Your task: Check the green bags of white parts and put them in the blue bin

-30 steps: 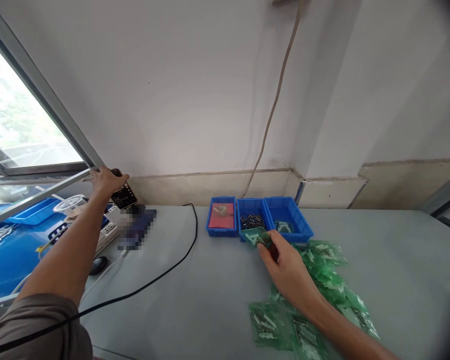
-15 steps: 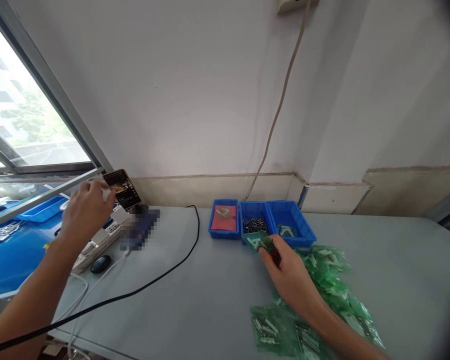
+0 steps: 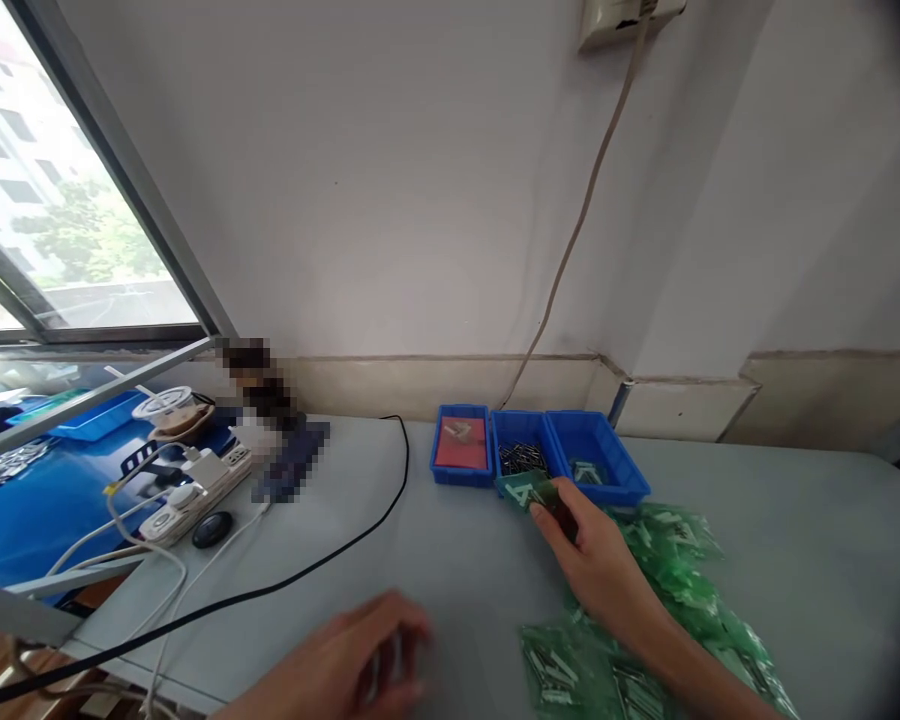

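My right hand (image 3: 607, 565) is closed on a small green plastic bag (image 3: 520, 490) with white marks, held just in front of the blue bins; the bag's contents are hidden by my fingers. Low in the view, my left hand (image 3: 360, 650) hovers over the grey table (image 3: 330, 570), blurred, thumb and fingers apart with nothing visible between them. Dark metal screws lie in the middle blue bin (image 3: 523, 458). The right blue bin (image 3: 615, 470) contains a few pale pieces. Filled green bags (image 3: 551, 665) of white and metal pieces lie beneath and beside my right forearm.
A left blue bin (image 3: 461, 478) holds a red card with pale pieces on it. Across the table runs a black cable (image 3: 300, 567). At the left are a power strip (image 3: 187, 510), a black mouse (image 3: 211, 530), a pixelated area and a metal rail (image 3: 97, 395).
My left hand has left the phone at the upper left and come down to the lower middle. My right hand still grips the green bag. The view has shifted slightly.
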`<state>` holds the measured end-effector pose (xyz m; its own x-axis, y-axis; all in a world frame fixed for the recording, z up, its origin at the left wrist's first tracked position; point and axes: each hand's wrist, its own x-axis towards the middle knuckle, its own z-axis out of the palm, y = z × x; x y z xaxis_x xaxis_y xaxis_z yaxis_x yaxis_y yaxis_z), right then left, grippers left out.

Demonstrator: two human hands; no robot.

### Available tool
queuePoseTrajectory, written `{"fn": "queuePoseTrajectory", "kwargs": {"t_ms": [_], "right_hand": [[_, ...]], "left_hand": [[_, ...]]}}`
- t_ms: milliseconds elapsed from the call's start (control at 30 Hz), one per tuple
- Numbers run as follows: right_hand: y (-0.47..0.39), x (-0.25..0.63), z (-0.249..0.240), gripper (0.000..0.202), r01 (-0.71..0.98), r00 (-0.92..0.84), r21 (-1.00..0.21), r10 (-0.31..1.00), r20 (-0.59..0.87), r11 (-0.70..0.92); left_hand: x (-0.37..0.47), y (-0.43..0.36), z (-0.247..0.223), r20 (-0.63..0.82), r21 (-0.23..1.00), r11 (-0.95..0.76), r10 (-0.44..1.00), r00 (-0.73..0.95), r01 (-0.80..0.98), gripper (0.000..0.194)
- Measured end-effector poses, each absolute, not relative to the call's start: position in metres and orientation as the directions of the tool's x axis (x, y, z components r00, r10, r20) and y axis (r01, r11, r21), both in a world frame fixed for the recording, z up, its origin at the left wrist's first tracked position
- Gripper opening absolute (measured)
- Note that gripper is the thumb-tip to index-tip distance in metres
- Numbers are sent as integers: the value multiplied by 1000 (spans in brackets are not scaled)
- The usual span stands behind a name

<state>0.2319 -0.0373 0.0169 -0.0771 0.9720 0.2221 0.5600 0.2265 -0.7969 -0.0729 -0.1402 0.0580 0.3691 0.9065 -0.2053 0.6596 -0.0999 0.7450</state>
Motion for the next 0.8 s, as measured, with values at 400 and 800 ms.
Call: {"fn": "queuePoseTrajectory", "kwargs": {"t_ms": [400,800], "right_hand": [[-32,241,21,19,548,-221,-752,931,292,366],[-35,235,20,20,515,-208,-800,951,231,307]], "left_hand": [[14,-2,22,327,657,-560,815,478,506,26],[14,-6,6,309,782,-496,835,456,377,28]]}}
